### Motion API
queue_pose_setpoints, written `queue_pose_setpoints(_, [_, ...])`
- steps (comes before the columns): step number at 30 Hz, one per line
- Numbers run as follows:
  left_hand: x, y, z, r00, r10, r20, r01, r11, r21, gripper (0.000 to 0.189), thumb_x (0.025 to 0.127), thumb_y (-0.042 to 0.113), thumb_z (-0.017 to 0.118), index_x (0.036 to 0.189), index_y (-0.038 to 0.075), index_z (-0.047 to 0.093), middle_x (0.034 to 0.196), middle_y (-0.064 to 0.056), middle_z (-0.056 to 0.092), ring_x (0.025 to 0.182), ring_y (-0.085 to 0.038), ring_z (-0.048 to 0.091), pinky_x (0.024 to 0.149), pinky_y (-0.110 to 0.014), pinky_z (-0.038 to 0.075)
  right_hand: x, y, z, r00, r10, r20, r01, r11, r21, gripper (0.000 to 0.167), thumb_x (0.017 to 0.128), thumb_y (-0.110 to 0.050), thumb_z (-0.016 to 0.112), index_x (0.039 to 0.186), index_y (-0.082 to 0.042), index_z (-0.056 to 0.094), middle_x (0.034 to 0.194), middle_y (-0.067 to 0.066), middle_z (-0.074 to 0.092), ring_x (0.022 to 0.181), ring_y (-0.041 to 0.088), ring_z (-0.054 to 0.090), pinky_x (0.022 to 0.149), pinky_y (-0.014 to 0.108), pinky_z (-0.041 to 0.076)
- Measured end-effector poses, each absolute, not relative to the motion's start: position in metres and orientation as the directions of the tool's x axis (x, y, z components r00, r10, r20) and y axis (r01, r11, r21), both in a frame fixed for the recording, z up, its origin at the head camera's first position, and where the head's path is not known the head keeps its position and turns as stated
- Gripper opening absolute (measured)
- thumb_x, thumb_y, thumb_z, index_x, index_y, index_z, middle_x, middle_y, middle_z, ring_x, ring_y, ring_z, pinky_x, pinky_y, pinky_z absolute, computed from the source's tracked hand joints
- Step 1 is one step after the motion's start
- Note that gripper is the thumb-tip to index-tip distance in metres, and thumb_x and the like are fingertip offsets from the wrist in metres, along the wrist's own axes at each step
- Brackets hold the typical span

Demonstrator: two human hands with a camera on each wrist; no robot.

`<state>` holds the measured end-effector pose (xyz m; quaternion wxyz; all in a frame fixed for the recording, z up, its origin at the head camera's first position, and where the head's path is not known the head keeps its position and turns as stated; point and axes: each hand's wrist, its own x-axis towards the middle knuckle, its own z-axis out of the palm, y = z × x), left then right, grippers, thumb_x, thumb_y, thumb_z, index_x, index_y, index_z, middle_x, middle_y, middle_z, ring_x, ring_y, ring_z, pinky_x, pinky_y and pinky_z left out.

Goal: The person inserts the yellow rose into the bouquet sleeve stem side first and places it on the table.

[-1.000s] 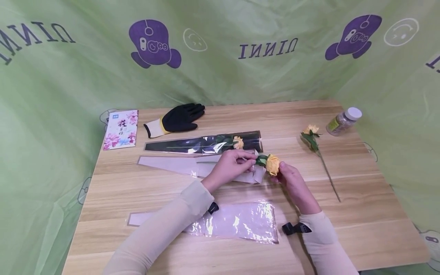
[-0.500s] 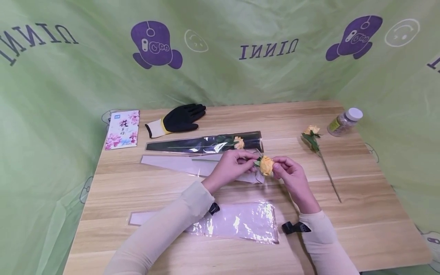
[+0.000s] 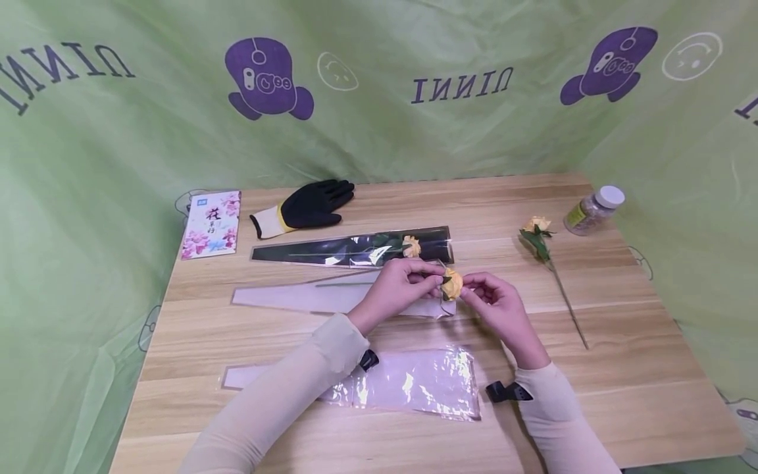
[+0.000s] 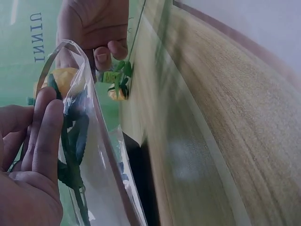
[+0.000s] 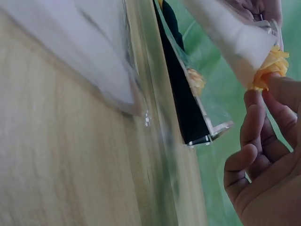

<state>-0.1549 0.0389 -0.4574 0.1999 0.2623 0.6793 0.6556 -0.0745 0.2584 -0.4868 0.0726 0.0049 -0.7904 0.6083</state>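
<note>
A yellow artificial rose (image 3: 453, 284) lies with its stem inside a white-backed clear flower sleeve (image 3: 284, 299), its bloom at the wide mouth. My left hand (image 3: 399, 286) pinches the sleeve by that mouth; its fingers partly hide the leaves in the head view. From the right, my right hand (image 3: 499, 308) holds the bloom between thumb and fingers. Seen from the left wrist, dark green leaves (image 4: 75, 136) and stem show through the film. The right wrist view has the bloom (image 5: 275, 61) at my right fingertips, at the sleeve's edge.
Behind lies a black sleeve (image 3: 314, 251) with a rose in it. A second white sleeve (image 3: 414, 382) lies nearer me. Another rose (image 3: 535, 227) and a lidded jar (image 3: 592, 210) are at right; a glove (image 3: 314, 204) and a flowered packet (image 3: 212, 225) are at back left.
My right hand has moved left with the rose, and the bloom has gone from beyond the sleeve's mouth to that mouth. The sleeve's narrow end has shifted slightly toward me.
</note>
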Motion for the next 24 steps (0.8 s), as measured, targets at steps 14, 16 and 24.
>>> queue_pose_setpoints(14, [-0.157,0.037,-0.461,-0.786,0.612,0.091,0.144,0.037,0.989,0.018,0.095,0.005,0.072,0.112,-0.001,0.076,0.113,-0.012,0.072,0.081,-0.018,0.074,0.074,-0.029,0.06,-0.069,0.238,-0.457,-0.981,0.067,0.182,-0.155,0.292,-0.944,0.016,0.089,0.011,0.071,0.105,0.01,0.07,0.1,0.023,0.067,0.076,0.02,0.059,0.064,0.022,0.049])
queue_pose_setpoints(16, [-0.156,0.036,-0.461,-0.784,0.613,0.1,0.152,0.033,0.988,0.019,0.095,0.004,0.072,0.112,-0.001,0.075,0.113,-0.012,0.072,0.08,-0.017,0.073,0.075,-0.03,0.06,-0.069,0.237,-0.457,-0.983,0.035,0.181,-0.162,0.309,-0.937,0.016,0.09,0.009,0.071,0.106,0.009,0.07,0.101,0.022,0.068,0.077,0.021,0.059,0.064,0.023,0.049])
queue_pose_setpoints(24, [-0.156,0.032,-0.461,-0.777,0.617,0.125,0.159,0.0,0.987,0.021,0.095,0.004,0.071,0.114,-0.003,0.074,0.106,-0.007,0.074,0.079,-0.016,0.073,0.075,-0.033,0.06,-0.069,0.238,-0.464,-0.98,-0.056,0.193,-0.2,0.336,-0.92,0.023,0.093,0.008,0.067,0.116,0.008,0.069,0.111,0.023,0.068,0.079,0.022,0.059,0.066,0.025,0.05])
